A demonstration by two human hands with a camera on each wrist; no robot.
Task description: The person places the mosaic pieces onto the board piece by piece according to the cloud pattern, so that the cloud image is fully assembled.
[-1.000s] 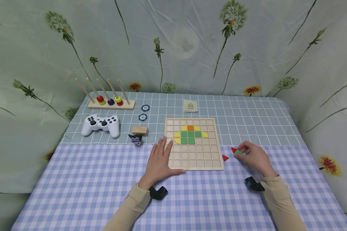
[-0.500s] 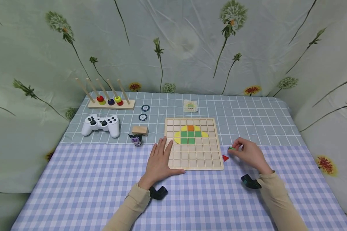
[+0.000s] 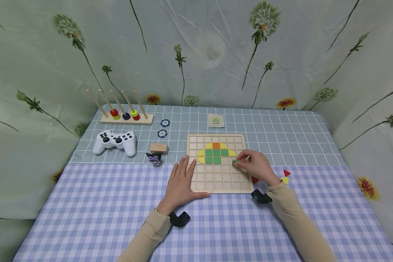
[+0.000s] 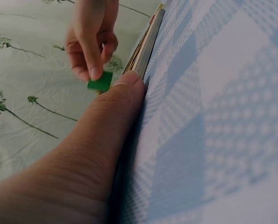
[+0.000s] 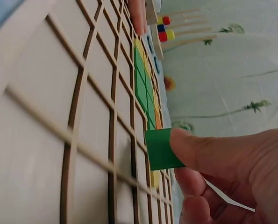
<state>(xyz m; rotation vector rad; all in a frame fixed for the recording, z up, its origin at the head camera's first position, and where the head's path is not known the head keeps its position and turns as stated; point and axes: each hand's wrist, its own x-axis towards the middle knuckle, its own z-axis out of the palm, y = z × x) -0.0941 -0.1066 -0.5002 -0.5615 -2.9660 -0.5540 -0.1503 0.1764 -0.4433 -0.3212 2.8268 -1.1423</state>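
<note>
My right hand (image 3: 255,165) pinches a green square tile (image 5: 162,149) between thumb and fingers, above the right part of a wooden grid board (image 3: 222,178). In the right wrist view the tile is held over the cells, apart from the green tiles (image 5: 141,86) set in them. Those green tiles stand beside an orange tile (image 3: 216,145) and yellow rounded tiles (image 3: 201,156) in the board's upper half. With fingers spread, my left hand (image 3: 180,183) rests on the board's left edge, its thumb along the front corner.
Right of the board lie a red triangle (image 3: 255,180), partly hidden, another red triangle (image 3: 286,173) and a yellow piece (image 3: 284,180). A pattern card (image 3: 216,120) lies behind. To the left are a game controller (image 3: 115,142), wooden block (image 3: 158,148), small figurine (image 3: 155,158) and peg stand (image 3: 127,121).
My right hand has carried the green tile leftward from beside the board to over its right columns. A red triangle and a yellow piece now show behind it. The left hand stays put.
</note>
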